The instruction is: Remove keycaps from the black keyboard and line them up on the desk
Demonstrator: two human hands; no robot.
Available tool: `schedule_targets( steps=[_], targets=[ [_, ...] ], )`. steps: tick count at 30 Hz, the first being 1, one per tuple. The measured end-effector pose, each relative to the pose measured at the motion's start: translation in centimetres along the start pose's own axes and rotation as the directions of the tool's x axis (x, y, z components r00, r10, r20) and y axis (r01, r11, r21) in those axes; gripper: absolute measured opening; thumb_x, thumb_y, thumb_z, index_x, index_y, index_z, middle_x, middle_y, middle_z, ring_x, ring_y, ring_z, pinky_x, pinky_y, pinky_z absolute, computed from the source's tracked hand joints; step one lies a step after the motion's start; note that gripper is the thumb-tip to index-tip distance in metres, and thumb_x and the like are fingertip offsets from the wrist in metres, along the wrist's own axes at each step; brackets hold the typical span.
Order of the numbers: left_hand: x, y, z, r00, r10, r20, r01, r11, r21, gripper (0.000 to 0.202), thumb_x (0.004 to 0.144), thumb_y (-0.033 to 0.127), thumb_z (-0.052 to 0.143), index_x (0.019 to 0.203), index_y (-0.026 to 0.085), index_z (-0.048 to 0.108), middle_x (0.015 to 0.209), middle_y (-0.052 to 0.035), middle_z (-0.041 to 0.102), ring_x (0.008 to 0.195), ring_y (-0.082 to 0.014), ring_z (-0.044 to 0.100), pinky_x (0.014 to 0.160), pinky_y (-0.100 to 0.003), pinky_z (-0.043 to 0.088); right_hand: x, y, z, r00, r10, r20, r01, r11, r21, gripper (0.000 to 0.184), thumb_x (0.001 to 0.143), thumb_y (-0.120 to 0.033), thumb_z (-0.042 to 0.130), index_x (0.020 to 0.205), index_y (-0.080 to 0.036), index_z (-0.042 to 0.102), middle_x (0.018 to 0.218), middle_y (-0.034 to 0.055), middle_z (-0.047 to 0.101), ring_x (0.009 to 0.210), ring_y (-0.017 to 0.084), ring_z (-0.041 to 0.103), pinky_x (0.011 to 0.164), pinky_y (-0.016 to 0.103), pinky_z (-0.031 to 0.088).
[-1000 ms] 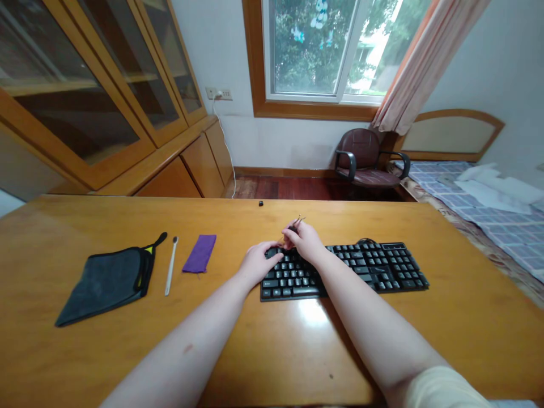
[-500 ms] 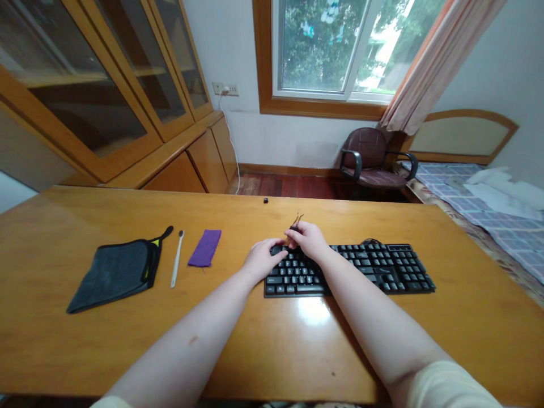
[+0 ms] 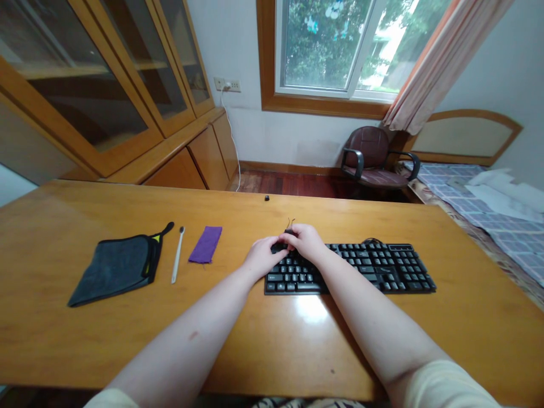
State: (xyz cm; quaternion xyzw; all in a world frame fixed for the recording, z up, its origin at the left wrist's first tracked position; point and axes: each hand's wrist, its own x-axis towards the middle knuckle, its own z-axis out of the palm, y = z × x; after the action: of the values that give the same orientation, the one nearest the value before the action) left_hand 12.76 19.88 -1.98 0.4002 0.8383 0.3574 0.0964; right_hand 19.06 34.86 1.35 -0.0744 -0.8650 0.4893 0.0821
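Observation:
A black keyboard (image 3: 374, 267) lies on the wooden desk (image 3: 272, 334). My left hand (image 3: 261, 256) rests on the keyboard's far left corner, fingers curled on the keys. My right hand (image 3: 306, 240) is pinched on a small thin wire tool (image 3: 289, 226) whose prongs stick up above the top left keys. The two hands touch each other there. What the tool's tip touches is hidden by the fingers.
On the desk to the left lie a dark grey pouch (image 3: 114, 266), a white brush (image 3: 177, 255) and a folded purple cloth (image 3: 205, 244). A small black keycap (image 3: 266, 198) sits near the far edge. Beyond stand a maroon chair (image 3: 374, 161), wooden cabinets and a bed.
The tool has tilted from leaning right to nearly upright and sits lower over the keys. My hands have closed slightly together. The view shifted a little.

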Motion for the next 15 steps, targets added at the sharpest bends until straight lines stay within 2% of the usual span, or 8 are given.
schedule_targets(
  steps=[4, 7, 10, 15],
  targets=[
    [-0.08, 0.07, -0.05, 0.999, 0.038, -0.007, -0.038, 0.999, 0.023, 0.028, 0.074, 0.037, 0.062, 0.099, 0.023, 0.065, 0.099, -0.0030, 0.068, 0.094, -0.0223, 0.060, 0.083, -0.033, 0.045, -0.05, 0.23, 0.19, 0.999, -0.047, 0.016, 0.047, 0.999, -0.016, 0.028, 0.077, -0.041, 0.062, 0.062, -0.017, 0.060, 0.050, -0.0007, 0.060, 0.047, 0.012, 0.056, 0.049, 0.022, 0.042],
    [-0.10, 0.33, -0.16, 0.999, 0.039, 0.004, -0.039, 0.999, 0.016, 0.025, 0.075, 0.038, 0.061, 0.095, 0.023, 0.066, 0.095, -0.0024, 0.068, 0.092, -0.0214, 0.061, 0.081, -0.032, 0.045, -0.08, 0.32, 0.01, 0.995, -0.065, 0.079, 0.059, 0.995, 0.078, 0.025, 0.074, -0.041, 0.065, 0.066, -0.017, 0.064, 0.051, -0.0009, 0.061, 0.049, 0.012, 0.058, 0.050, 0.023, 0.044],
    [-0.13, 0.61, -0.32, 0.999, 0.027, 0.026, -0.027, 0.999, 0.017, 0.026, 0.077, 0.042, 0.059, 0.093, 0.023, 0.067, 0.093, -0.0022, 0.068, 0.091, -0.0207, 0.060, 0.080, -0.030, 0.045, -0.05, 0.44, -0.29, 0.988, -0.050, 0.149, 0.021, 0.982, 0.186, 0.026, 0.070, -0.042, 0.068, 0.067, -0.017, 0.066, 0.052, -0.0006, 0.062, 0.051, 0.014, 0.060, 0.052, 0.024, 0.047],
    [-0.09, 0.57, -0.42, 0.998, 0.050, 0.036, -0.051, 0.998, 0.022, 0.026, 0.077, 0.039, 0.060, 0.097, 0.023, 0.066, 0.095, -0.0018, 0.068, 0.090, -0.0204, 0.061, 0.081, -0.031, 0.045, 0.08, 0.80, -0.58, 0.988, -0.055, 0.141, 0.010, 0.954, 0.301, 0.026, 0.069, -0.041, 0.068, 0.068, -0.015, 0.066, 0.056, 0.0004, 0.062, 0.055, 0.014, 0.060, 0.056, 0.025, 0.048]
  ],
)
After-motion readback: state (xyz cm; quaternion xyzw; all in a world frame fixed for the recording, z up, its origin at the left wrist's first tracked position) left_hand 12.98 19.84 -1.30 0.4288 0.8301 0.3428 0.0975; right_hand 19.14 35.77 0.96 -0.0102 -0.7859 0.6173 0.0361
